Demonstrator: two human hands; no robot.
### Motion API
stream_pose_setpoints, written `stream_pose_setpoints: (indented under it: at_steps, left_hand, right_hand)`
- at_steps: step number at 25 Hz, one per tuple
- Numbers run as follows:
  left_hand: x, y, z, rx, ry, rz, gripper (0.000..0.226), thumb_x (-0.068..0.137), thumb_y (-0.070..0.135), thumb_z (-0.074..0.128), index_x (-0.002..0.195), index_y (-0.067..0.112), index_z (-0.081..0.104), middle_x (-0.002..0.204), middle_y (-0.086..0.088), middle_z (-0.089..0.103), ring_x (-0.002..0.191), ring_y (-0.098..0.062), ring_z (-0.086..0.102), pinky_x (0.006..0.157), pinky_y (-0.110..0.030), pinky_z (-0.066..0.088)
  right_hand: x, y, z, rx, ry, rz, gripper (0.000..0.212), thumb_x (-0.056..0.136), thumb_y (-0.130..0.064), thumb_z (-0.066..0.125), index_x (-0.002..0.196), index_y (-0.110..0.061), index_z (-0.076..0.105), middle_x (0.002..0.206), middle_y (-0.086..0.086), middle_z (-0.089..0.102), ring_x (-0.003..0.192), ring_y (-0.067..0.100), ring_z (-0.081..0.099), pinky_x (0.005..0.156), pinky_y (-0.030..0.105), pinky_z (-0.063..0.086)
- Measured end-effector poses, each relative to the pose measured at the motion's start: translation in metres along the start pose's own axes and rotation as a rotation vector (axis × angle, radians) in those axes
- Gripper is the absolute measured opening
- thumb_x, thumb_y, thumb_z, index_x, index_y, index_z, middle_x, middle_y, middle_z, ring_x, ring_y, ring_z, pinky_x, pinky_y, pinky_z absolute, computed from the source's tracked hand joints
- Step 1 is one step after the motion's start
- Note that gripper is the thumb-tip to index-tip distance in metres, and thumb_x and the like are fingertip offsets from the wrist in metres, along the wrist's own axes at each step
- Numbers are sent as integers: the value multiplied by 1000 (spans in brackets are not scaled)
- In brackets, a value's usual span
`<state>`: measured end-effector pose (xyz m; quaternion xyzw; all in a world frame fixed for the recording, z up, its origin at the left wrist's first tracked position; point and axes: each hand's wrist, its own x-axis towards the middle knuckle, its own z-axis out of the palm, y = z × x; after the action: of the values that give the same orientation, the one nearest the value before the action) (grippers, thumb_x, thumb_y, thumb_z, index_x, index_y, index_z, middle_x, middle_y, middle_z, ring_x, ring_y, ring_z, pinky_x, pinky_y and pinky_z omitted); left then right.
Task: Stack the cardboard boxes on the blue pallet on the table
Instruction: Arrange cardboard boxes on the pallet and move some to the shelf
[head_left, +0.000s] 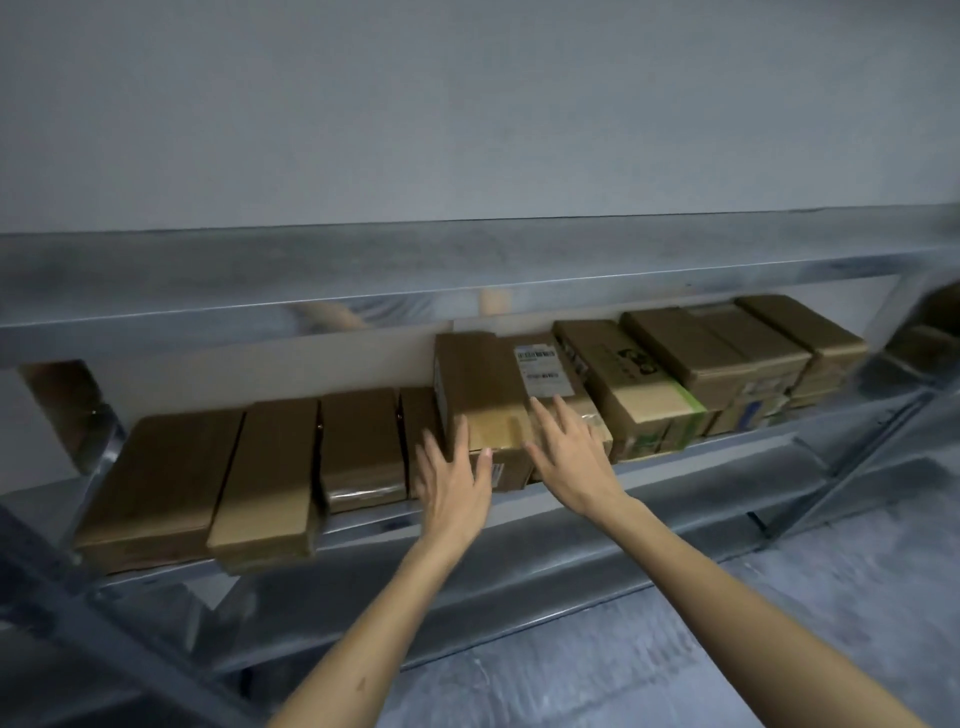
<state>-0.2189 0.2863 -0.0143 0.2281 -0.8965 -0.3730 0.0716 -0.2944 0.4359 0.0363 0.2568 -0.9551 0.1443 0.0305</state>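
A row of brown cardboard boxes lies on the lower shelf of a metal rack (691, 449). The middle one is a tall box with a white label (493, 384). My left hand (452, 483) reaches to its left front corner, fingers spread, thumb on its front face. My right hand (569, 454) is spread flat against its right front edge. Neither hand has closed around it. To the left lie flat boxes (270, 478), and to the right a box with green tape (636, 395). No blue pallet is in view.
The rack's upper shelf (467, 270) overhangs the boxes closely. More boxes (769, 348) are stacked at the far right of the shelf. A grey wall rises behind. Grey floor (779, 623) lies below, with rack legs and braces at lower left.
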Motion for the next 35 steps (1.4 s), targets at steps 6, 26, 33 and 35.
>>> stream_pose_setpoints:
  at_steps: [6,26,33,35]
  left_hand:
    - [-27,42,45,-301,242,-239,70,92,70,21,147,57,-20,161,-3,-32,148,-39,24,102,-50,45]
    - [14,100,111,-552,908,-389,63,94,56,52,142,69,14,163,15,-13,151,-28,6,114,-54,30]
    - [-40,67,76,-602,1059,-386,48,99,39,54,139,59,38,157,16,17,136,-19,33,95,-33,37]
    - [-77,51,58,-611,1084,-364,43,99,44,50,137,60,39,151,16,25,124,-7,40,86,-22,39]
  right_hand:
    - [50,17,13,-36,-86,-176,57,102,-52,33,154,-27,27,155,15,33,144,31,29,116,45,22]
    - [93,57,9,234,-363,-452,48,104,-45,34,150,-32,37,157,14,33,143,33,33,116,45,27]
    - [87,45,2,349,-397,-535,53,103,-52,32,154,-41,22,161,17,22,148,35,20,120,49,21]
    - [83,30,1,389,-366,-542,54,102,-55,29,154,-42,20,160,18,24,148,36,20,120,51,21]
